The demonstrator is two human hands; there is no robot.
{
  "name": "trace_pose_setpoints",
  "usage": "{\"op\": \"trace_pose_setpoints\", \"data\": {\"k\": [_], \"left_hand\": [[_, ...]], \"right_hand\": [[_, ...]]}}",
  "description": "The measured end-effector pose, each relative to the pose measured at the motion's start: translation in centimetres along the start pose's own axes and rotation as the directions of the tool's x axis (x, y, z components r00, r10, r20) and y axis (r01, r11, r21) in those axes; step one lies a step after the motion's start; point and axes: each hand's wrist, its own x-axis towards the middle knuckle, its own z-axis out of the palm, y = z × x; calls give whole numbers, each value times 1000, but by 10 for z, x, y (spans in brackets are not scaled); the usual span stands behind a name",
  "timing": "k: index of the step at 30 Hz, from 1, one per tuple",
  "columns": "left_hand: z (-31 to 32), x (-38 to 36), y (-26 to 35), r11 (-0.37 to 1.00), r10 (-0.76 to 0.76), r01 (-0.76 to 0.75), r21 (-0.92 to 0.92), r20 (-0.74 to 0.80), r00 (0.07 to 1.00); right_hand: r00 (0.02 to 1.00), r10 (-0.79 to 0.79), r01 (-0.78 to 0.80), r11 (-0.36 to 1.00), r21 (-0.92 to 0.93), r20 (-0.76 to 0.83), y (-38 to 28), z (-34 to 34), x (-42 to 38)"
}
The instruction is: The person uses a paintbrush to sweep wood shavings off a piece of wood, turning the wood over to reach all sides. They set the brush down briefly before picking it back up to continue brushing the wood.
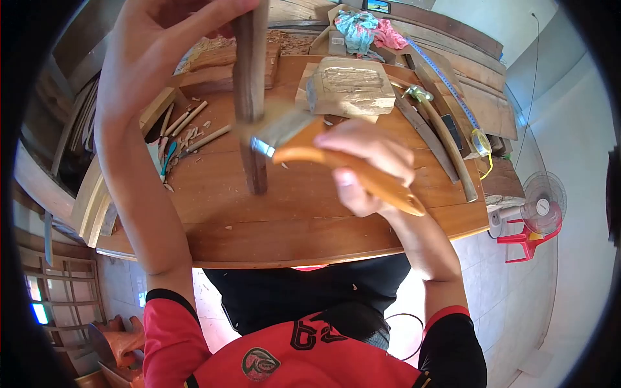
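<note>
At the upper left my left hand (165,42) is closed around the upper part of a dark brown wooden strip (250,77), which stands roughly upright over the table. My right hand (375,161) grips a paintbrush (307,155) by its orange wooden handle. The brush's metal band faces the strip, and its pale bristles, smeared by motion, lie against or just in front of the wood at its lower half. Part of my left fingers is cut off by the top edge of the view.
A carved wooden block (349,87) sits at the back of the table (291,226). To the right lie a green-headed hammer (446,132), a flat dark bar (427,136) and a tape measure (480,141). Chisels (189,118), a blue-handled brush (169,157) and shavings lie left.
</note>
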Motion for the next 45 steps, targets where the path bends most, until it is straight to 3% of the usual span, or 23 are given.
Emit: {"op": "trace_pose_setpoints", "data": {"k": [4, 10, 12, 17, 21, 24, 27, 30, 32, 34, 35, 40, 42, 43, 45], "left_hand": [[23, 1, 24, 950, 14, -25, -310, -39, 999], [11, -1, 16, 956, 59, -43, -291, 48, 997], [1, -2, 9, 980, -6, 19, -200, 65, 998], [-10, 0, 2, 996, -3, 9, -91, 63, 998], [-18, 0, -4, 1000, -2, 5, -30, 81, 997], [-14, -1, -1, 998, 12, -16, 55, 64, 998], [-2, -1, 11, 999, -33, 33, -13, 27, 999], [17, 3, 16, 980, 23, -36, -196, -68, 997], [22, 5, 7, 944, 96, -110, -312, -60, 994], [21, 5, 9, 915, 95, -88, -393, -1, 995], [18, 4, 19, 910, 47, -26, -414, 42, 998], [20, 3, 13, 926, 116, -97, -366, 32, 993], [7, -2, 14, 960, 24, 0, -281, 80, 996], [3, -2, 10, 967, 34, -13, -256, 80, 996], [-5, -1, 0, 979, 53, -36, -201, 79, 996]], "right_hand": [[985, -25, 22, 1000, -21, -170, -4, -3, 3], [994, -71, 68, 997, -34, -89, -5, -2, 5], [988, -156, 155, 987, -51, -19, 5, 1, 2], [963, 98, -92, 995, -36, 250, -5, 9, -7], [784, 252, -229, 967, -113, 567, -6, 12, -13], [780, 261, -255, 962, -92, 569, -3, 11, -15], [945, 195, -212, 976, 39, 261, 0, 13, -12], [992, -6, 6, 1000, 4, 125, 4, 1, 3], [997, -55, 55, 998, -7, 56, 3, -4, 3], [991, -125, 122, 990, -70, -41, 3, -8, 6], [997, -35, 32, 999, -44, -71, -1, -9, 0], [998, -4, 2, 999, -32, -61, -5, -5, 2], [999, -35, 35, 999, -37, 11, -4, -5, 3], [998, -61, 60, 998, -16, -14, -1, -1, 5], [995, -41, 42, 999, -8, 86, 1, -3, 1]]}}
